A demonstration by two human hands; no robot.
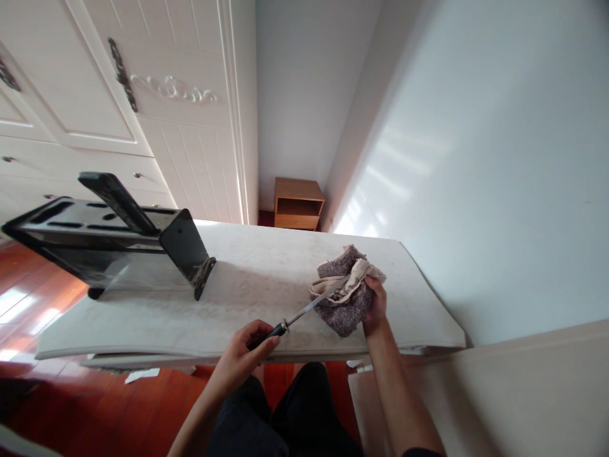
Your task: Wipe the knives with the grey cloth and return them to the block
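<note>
My left hand is closed round the black handle of a honing steel, near the front edge of the white tabletop. The thin metal rod points to the right, and its far end disappears into a folded cloth, greyish purple with beige parts. My right hand grips this cloth from the right side, around the rod's end. Off to the left stands a black and silver knife block with slots on top. One black-handled knife sticks up out of it.
White cabinets rise behind the table on the left. A small wooden nightstand stands in the far corner. The pale wall runs along the right. Below lies a reddish wooden floor.
</note>
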